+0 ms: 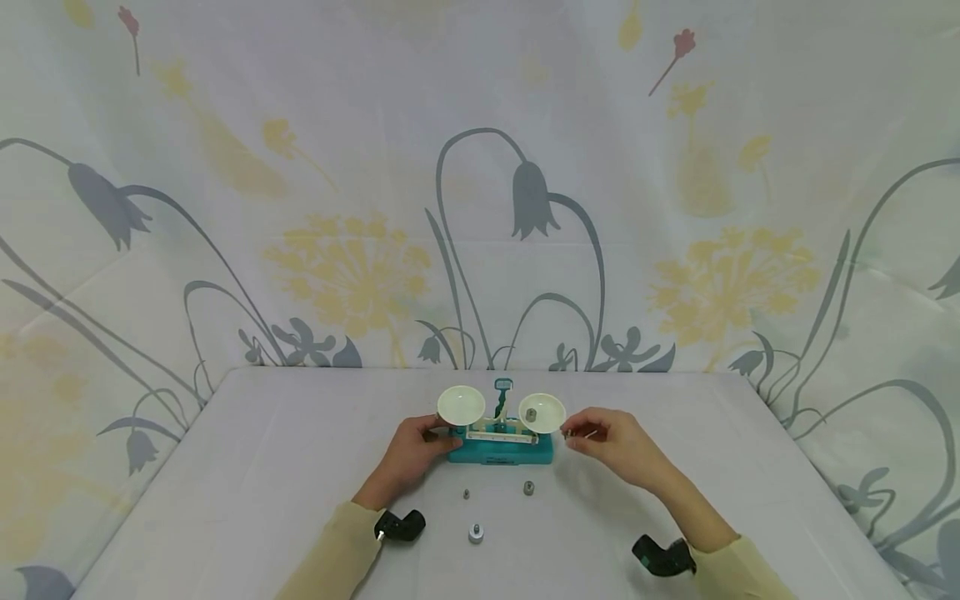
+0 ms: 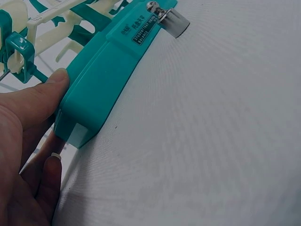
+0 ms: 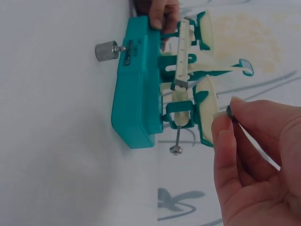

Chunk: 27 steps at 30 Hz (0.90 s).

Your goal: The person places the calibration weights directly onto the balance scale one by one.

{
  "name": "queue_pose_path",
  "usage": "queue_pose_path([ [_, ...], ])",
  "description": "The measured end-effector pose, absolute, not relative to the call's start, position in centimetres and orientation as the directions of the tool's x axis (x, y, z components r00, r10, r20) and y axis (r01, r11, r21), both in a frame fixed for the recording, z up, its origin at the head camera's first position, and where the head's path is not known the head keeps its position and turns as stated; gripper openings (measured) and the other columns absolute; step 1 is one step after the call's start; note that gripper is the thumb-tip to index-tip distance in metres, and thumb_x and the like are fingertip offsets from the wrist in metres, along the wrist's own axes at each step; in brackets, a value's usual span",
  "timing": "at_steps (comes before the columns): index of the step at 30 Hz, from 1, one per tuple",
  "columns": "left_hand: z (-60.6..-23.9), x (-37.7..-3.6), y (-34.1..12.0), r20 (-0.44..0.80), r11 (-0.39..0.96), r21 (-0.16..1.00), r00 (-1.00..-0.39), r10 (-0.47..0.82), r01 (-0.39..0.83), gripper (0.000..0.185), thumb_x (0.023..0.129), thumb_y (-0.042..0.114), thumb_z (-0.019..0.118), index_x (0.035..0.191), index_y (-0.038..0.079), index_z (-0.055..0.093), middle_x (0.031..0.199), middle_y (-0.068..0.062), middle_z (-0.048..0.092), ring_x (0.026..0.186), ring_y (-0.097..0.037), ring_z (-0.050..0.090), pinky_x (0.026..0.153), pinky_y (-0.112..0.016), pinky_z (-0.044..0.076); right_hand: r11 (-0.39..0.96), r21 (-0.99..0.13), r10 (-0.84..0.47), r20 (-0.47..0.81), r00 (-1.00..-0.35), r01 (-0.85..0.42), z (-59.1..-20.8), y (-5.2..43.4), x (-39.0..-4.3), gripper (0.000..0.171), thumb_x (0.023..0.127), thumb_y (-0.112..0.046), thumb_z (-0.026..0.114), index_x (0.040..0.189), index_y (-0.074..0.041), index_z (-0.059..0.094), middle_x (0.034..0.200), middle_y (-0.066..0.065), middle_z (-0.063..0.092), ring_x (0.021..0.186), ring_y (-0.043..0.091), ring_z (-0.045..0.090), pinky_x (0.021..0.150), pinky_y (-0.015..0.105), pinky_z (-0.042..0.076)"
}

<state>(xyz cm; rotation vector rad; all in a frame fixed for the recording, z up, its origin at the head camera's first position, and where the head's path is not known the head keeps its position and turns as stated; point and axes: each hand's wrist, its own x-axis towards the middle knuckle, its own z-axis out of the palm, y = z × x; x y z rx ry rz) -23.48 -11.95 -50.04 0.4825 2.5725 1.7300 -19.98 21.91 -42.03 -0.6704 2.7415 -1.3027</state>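
A balance scale with a teal base and two cream pans stands on the table. My left hand grips the left end of its base, thumb in front and other fingers behind. A metal weight sits in the right pan; the left pan holds nothing. Just right of the right pan, my right hand pinches a small dark piece between thumb and fingertips. Fingers cover most of this piece, and I cannot tell its kind.
In front of the base stand a metal weight, a tiny weight and a larger silver weight. A white cloth covers the table. Behind it hangs a flower-patterned curtain.
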Motion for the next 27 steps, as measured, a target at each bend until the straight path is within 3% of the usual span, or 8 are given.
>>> queue_pose_path([
  [7,-50.2,-23.5,-12.0,0.166,0.319,0.915,-0.951,0.262,0.248,0.021,0.087,0.014,0.078,0.107,0.011,0.074,0.114,-0.005,0.07,0.097,-0.018,0.063,0.085,-0.036,0.048,0.534,-0.758,-0.401,0.164,-0.901,-0.376,-41.7,21.9,-20.1,0.018,0.092,-0.009,0.07,0.109,-0.003,0.07,0.1,0.0,0.069,0.09,0.019,0.063,0.078,0.027,0.054],
  [27,-49.9,-23.2,-11.7,0.163,0.299,0.926,-0.957,0.24,0.232,0.02,0.086,0.009,0.077,0.106,0.008,0.074,0.114,-0.008,0.07,0.097,-0.021,0.063,0.085,-0.037,0.048,0.548,-0.715,-0.4,0.232,-0.887,-0.434,-41.4,21.3,-21.1,0.015,0.091,-0.008,0.072,0.106,-0.01,0.072,0.097,-0.004,0.069,0.089,0.016,0.063,0.077,0.028,0.054],
])
